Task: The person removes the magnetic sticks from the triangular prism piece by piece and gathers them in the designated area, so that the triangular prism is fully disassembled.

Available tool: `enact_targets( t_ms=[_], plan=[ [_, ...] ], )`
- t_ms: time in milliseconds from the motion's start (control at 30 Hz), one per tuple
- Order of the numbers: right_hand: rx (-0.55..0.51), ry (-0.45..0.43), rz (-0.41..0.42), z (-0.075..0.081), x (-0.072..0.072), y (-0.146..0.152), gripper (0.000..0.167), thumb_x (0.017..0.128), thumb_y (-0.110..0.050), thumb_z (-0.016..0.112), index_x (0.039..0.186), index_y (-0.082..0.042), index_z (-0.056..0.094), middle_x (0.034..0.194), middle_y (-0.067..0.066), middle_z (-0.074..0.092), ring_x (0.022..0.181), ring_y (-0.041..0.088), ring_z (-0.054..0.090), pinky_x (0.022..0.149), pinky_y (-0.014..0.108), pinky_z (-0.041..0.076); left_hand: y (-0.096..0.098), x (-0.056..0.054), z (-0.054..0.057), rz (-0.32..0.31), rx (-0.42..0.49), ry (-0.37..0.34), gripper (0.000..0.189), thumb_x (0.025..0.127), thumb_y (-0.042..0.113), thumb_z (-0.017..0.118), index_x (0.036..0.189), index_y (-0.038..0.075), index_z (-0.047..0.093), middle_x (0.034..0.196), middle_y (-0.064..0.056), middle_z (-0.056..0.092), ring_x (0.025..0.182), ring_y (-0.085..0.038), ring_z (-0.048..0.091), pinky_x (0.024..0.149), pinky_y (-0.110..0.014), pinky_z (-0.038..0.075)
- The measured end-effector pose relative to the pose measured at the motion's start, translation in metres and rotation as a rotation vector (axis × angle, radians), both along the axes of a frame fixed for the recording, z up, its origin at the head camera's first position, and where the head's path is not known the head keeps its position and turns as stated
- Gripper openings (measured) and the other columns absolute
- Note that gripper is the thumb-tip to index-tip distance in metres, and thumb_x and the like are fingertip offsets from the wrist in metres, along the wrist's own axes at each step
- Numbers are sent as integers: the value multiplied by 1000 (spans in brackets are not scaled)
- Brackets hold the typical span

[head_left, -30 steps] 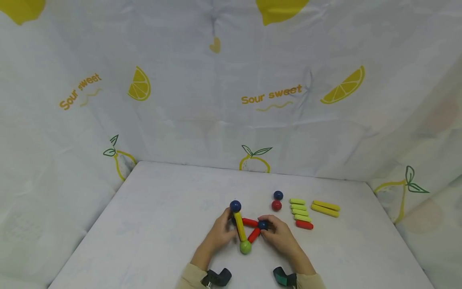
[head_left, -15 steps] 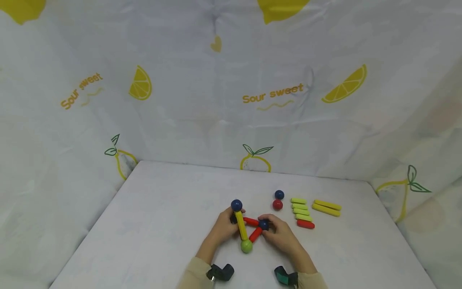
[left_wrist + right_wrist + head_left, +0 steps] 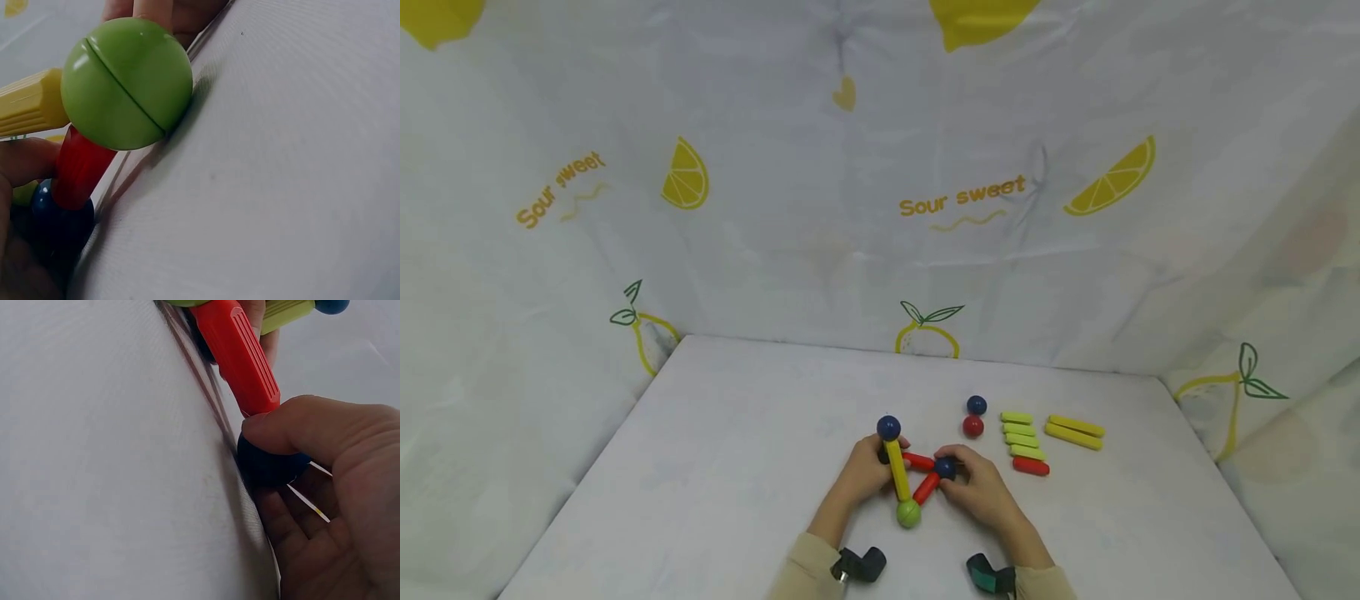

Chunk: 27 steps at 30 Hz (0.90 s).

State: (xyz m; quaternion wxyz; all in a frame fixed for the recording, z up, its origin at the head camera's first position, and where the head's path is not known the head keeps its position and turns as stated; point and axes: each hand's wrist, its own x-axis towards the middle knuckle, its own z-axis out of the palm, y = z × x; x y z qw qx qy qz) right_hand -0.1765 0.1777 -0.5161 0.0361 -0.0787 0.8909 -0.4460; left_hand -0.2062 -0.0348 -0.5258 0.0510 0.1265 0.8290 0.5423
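Note:
A frame of magnetic building rods and balls stands between the hands. In the head view a yellow rod (image 3: pixel 898 471) rises from the green ball (image 3: pixel 908 513) to a blue ball (image 3: pixel 888 427). Two red rods (image 3: pixel 927 488) meet at another blue ball (image 3: pixel 945 467) on the right. My right hand (image 3: pixel 983 493) pinches that ball; its thumb lies across the ball (image 3: pixel 272 459) in the right wrist view. My left hand (image 3: pixel 859 477) grips the frame's left corner, where a dark ball (image 3: pixel 883 455) is mostly hidden by fingers and the yellow rod.
Behind my right hand lie a loose blue ball (image 3: pixel 977 405) and a red ball (image 3: pixel 973 427). To their right are several short lime rods (image 3: pixel 1020 439), a red rod (image 3: pixel 1031 467) and two yellow rods (image 3: pixel 1075 432). A printed cloth (image 3: pixel 805 275) hangs beyond the white table (image 3: pixel 737 467).
Over the second, my left hand has shifted slightly right and its fingers have closed round the left corner. My right hand keeps its hold on the blue ball.

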Motion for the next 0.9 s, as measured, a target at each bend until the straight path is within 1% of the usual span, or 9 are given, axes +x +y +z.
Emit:
enact_targets(
  t_ms=[167,233,333,400,500,633,733,833,900],
  plan=[
    [1,14,15,1,0,0,37,78,-6,72,109,-22,61,112,-5,62,106,17,55,100,45,48,1,0,0,3,-21,12,22,83,21,71,104,20,65,105,0,68,88,-15,57,83,-35,48],
    [5,21,25,1,0,0,37,77,-5,72,108,-22,61,113,-4,62,107,17,54,100,46,47,1,0,-1,1,-31,14,25,84,22,70,108,19,64,108,-1,68,93,-16,58,89,-38,49],
    [3,13,33,0,-1,0,37,78,-6,71,109,-21,61,114,-3,61,109,18,54,101,47,46,-2,3,-2,2,-55,37,35,84,20,67,118,14,61,118,-5,66,108,-22,60,100,-46,46],
    [-3,4,28,0,-1,0,37,78,-6,71,110,-21,61,115,-2,61,110,19,54,102,47,46,-5,6,-2,4,-69,55,45,83,18,64,126,9,56,126,-11,62,119,-28,56,105,-50,42],
    [-11,-3,19,0,-1,0,37,78,-7,71,111,-21,61,118,0,62,112,21,55,102,48,45,-11,12,-2,-6,-85,72,60,79,17,62,136,3,47,137,-17,53,129,-34,48,108,-51,38],
    [-13,4,4,0,-1,1,37,78,-7,72,110,-21,61,118,0,62,111,21,55,101,49,45,-16,24,-3,-50,-106,69,70,84,20,61,145,-1,32,146,-17,41,135,-32,41,109,-50,36],
    [-21,7,1,-1,-1,1,36,77,-7,72,109,-21,62,115,-1,63,109,20,55,101,48,46,-17,33,-3,-67,-145,64,75,86,21,61,148,-1,24,151,-16,34,138,-31,36,111,-49,33],
    [-15,15,11,-2,-1,0,35,78,-8,73,108,-21,61,113,-3,63,107,18,55,101,46,47,-16,40,-2,-86,-162,39,85,83,21,62,150,1,16,155,-15,26,139,-30,34,111,-47,33],
    [-7,19,17,-2,0,0,35,78,-8,72,107,-22,61,112,-4,62,106,17,54,100,45,47,-16,44,-1,-118,-166,26,93,81,27,65,152,3,9,157,-14,19,140,-29,31,112,-46,32]
  ],
)
